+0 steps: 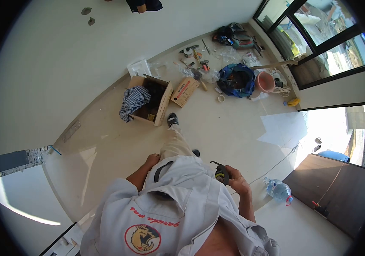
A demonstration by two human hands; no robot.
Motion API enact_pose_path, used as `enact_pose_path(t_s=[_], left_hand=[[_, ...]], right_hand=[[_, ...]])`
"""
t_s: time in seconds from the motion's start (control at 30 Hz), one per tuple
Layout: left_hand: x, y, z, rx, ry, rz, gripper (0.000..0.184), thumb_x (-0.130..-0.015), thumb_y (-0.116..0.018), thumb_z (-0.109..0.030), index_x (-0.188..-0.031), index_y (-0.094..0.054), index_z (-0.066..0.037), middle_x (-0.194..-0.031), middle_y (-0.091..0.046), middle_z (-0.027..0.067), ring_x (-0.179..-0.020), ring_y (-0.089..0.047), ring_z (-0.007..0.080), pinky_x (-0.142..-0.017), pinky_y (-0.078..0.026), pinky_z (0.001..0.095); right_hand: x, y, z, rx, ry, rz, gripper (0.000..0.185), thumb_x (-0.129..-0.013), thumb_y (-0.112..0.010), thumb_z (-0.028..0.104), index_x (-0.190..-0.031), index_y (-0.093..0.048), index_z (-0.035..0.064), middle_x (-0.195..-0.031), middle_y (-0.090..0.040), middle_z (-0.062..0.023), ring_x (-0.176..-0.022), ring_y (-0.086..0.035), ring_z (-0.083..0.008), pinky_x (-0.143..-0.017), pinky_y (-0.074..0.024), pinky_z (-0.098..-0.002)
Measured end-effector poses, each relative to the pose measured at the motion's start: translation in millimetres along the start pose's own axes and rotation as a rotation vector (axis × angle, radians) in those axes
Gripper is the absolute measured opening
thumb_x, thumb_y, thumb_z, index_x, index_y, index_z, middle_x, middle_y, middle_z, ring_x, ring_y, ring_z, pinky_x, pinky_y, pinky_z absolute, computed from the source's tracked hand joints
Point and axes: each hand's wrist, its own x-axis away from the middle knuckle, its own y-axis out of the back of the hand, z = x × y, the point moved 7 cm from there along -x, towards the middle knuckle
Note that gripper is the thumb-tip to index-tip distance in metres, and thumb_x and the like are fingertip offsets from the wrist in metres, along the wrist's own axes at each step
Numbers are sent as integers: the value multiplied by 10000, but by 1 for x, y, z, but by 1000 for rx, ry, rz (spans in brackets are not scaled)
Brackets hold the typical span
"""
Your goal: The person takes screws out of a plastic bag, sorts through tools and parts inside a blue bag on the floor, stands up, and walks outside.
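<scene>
My right hand (237, 181) is wrapped round a dark tool with yellow-green parts (221, 175), held at my right side by the hip. On the other side, my left hand (152, 160) hangs beside my trouser leg; its fingers are too small and partly hidden to read. A white shirt (191, 183) with red lettering and a round emblem covers my body. Ahead of my sandalled foot (172, 119) stands an open cardboard box (163, 104) with a checked cloth (134, 101) over its side. Next to it lies a closed carton (185, 91).
A blue bag (236, 80), a pink bucket (265, 82) and scattered tools lie near the far wall. A large water bottle (279, 190) lies by a dark brown panel (334, 183) at right. A cable (272, 168) crosses the floor.
</scene>
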Motion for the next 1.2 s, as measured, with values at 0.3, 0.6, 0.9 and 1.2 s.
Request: enact_pose_path(t_s=[0.3, 0.6, 0.9, 1.2], left_hand=[[12, 39, -64, 191, 60, -77, 448, -836, -707, -309, -1153, -732, 6, -1200, -706, 217, -1134, -673, 335, -992, -509, 374], [-51, 52, -89, -147, -129, 69, 556, -807, -745, -452, -1133, -746, -2, -1139, -726, 223, -1090, -698, 338, -971, -528, 379], [-139, 137, -201, 3, 29, 133, 467, -831, -725, -264, -1198, -707, 25, -943, -743, 167, -805, -728, 245, -688, -569, 362], [-251, 147, -349, -44, -41, 175, 414, -879, -688, -164, -1222, -659, 67, -890, -703, 132, -637, -627, 176, -571, -515, 324]], right_hand=[[24, -5, -45, -250, -42, -48, 467, -856, -774, 239, -1234, -672, -15, -1093, -713, -109, -1023, -631, -198, -925, -490, -352], [13, 24, -45, -316, -94, -334, 412, -930, -714, 357, -1160, -707, 15, -943, -705, -75, -870, -628, -182, -811, -511, -338], [42, 52, -193, -107, -800, -582, 585, -854, -685, 514, -1135, -731, 3, -1005, -741, -239, -919, -728, -321, -858, -563, -422], [92, -102, -352, -647, -932, -1060, 639, -881, -621, 547, -966, -742, -76, -967, -721, -270, -891, -700, -368, -821, -523, -467]])
